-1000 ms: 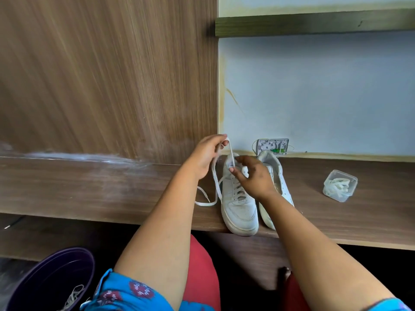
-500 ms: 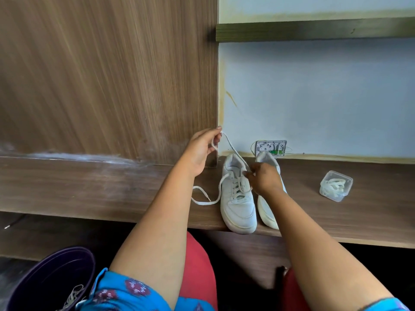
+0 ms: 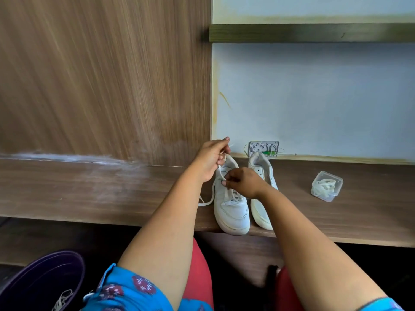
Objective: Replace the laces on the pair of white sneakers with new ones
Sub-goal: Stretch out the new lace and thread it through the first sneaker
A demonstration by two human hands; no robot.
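Both hands work one lace on the left sneaker of a white pair.

No brand or writing can be read on the shoes. The left hand (image 3: 211, 159) pinches one part of the white lace (image 3: 221, 172) above the heel of the left sneaker (image 3: 231, 207); the right hand (image 3: 243, 181) pinches the lace lower, at the eyelets. A loose end lies on the wooden shelf (image 3: 112, 194). The right sneaker (image 3: 261, 176) stands just beside, and a clear box of laces (image 3: 326, 186) lies well apart to the right.
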